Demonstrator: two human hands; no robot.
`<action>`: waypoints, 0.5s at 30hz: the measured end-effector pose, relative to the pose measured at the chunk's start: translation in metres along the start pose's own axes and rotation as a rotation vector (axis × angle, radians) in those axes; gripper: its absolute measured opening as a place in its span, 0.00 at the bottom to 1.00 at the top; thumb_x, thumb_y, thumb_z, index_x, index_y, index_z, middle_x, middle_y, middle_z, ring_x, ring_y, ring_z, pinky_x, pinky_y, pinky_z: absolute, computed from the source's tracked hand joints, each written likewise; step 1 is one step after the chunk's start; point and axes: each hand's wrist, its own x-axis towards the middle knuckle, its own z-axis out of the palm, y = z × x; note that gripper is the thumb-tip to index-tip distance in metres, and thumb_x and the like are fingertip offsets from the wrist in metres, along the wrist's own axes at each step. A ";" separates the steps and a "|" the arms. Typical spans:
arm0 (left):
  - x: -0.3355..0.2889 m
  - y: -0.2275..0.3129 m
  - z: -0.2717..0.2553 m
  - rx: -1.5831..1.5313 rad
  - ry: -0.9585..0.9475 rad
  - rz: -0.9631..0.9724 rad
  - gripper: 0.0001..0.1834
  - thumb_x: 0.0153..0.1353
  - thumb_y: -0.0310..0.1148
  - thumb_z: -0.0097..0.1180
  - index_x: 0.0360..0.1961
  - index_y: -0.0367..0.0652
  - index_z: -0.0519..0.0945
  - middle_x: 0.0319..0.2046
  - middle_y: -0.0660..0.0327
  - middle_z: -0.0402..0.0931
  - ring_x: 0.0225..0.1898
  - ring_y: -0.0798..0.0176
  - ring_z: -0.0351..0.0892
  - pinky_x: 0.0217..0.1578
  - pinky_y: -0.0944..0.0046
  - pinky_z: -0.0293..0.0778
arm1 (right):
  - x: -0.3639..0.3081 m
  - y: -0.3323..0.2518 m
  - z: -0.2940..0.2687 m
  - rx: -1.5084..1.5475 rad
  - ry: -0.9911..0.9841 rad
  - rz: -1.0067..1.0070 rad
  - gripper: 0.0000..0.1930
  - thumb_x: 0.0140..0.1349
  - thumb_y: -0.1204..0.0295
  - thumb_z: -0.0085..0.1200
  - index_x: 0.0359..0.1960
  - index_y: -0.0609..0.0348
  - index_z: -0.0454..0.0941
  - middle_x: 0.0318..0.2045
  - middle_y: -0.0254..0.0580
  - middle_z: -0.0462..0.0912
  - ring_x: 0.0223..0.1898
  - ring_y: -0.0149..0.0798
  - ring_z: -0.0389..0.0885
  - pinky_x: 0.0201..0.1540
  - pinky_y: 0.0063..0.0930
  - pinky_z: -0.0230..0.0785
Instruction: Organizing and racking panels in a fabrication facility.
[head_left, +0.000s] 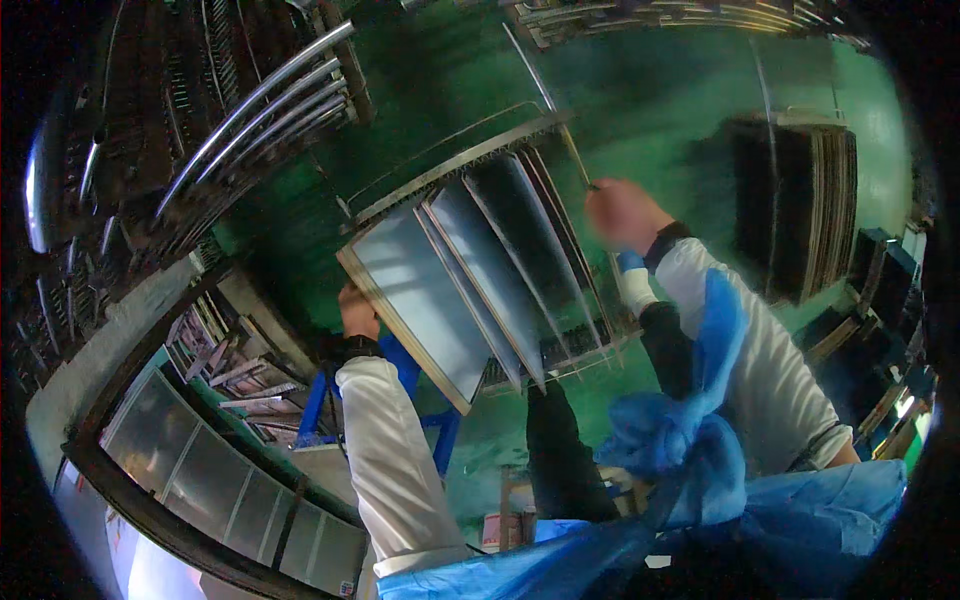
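A wire rack holds several flat rectangular panels with pale faces and tan edges, leaning side by side. At the rack's left, my left hand is closed at the edge of the leftmost panel; some of its fingers are hidden. Beyond the rack's right side is my right hand, smeared by motion but curled like a fist. A thin rod runs into that fist. White sleeves cover both my forearms, and a blue apron is knotted in front of me.
Dark racks with shiny curved metal tubes fill the upper left. A stack of dark panels stands on the green floor at right. Lower left is a dark-framed window. Blue metal legs show below the rack.
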 end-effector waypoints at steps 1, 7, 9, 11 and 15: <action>0.003 -0.004 -0.002 -0.001 -0.011 0.009 0.16 0.64 0.28 0.49 0.53 0.43 0.74 0.43 0.61 0.79 0.43 0.59 0.79 0.42 0.58 0.77 | -0.003 -0.001 0.003 0.023 0.007 0.004 0.12 0.67 0.61 0.46 0.30 0.53 0.73 0.21 0.33 0.76 0.24 0.33 0.73 0.26 0.29 0.68; -0.008 -0.008 0.008 -0.144 0.108 0.031 0.13 0.66 0.31 0.46 0.46 0.36 0.77 0.39 0.60 0.79 0.39 0.59 0.79 0.40 0.60 0.74 | 0.009 0.003 0.002 0.112 -0.026 0.071 0.10 0.65 0.63 0.46 0.30 0.54 0.74 0.21 0.34 0.76 0.23 0.34 0.72 0.26 0.28 0.64; -0.015 -0.003 0.030 -0.149 0.254 -0.066 0.14 0.67 0.32 0.44 0.47 0.36 0.77 0.40 0.60 0.79 0.41 0.58 0.78 0.43 0.60 0.74 | 0.007 0.003 -0.002 0.110 0.021 0.026 0.10 0.65 0.63 0.46 0.30 0.54 0.74 0.21 0.34 0.76 0.23 0.34 0.71 0.27 0.27 0.63; -0.012 -0.001 0.038 -0.251 0.291 -0.095 0.15 0.67 0.34 0.44 0.47 0.36 0.77 0.41 0.60 0.78 0.42 0.59 0.78 0.45 0.61 0.73 | 0.008 0.001 -0.003 0.094 0.028 -0.006 0.10 0.65 0.63 0.46 0.30 0.54 0.74 0.21 0.34 0.75 0.22 0.33 0.70 0.27 0.27 0.63; 0.003 -0.028 0.007 -0.439 0.208 -0.029 0.16 0.67 0.39 0.44 0.45 0.39 0.78 0.39 0.61 0.78 0.41 0.60 0.77 0.45 0.61 0.72 | 0.009 0.005 0.004 0.010 0.045 -0.034 0.10 0.64 0.64 0.45 0.30 0.55 0.73 0.21 0.33 0.74 0.22 0.32 0.69 0.27 0.28 0.61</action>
